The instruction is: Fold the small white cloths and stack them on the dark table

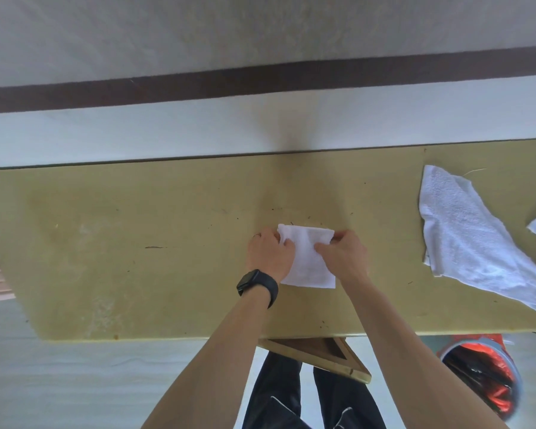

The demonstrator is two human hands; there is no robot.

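White terry, the small folded rectangular cloth [307,264] lies at the middle of the olive-yellow flat tabletop [136,243], its long axis running straight away from the person. The left hand [270,255] and the right hand [342,257] each pinch a far corner, fingers curled.

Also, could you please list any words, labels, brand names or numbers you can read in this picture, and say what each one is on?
None: there is no readable text anywhere in this view.
Black watch on the left wrist: screen dark, nothing shows.
Folded white cloth at centre: plain, no tag visible.
Loose white cloths at right: plain.
Red container at lower right: blurred, no label legible.
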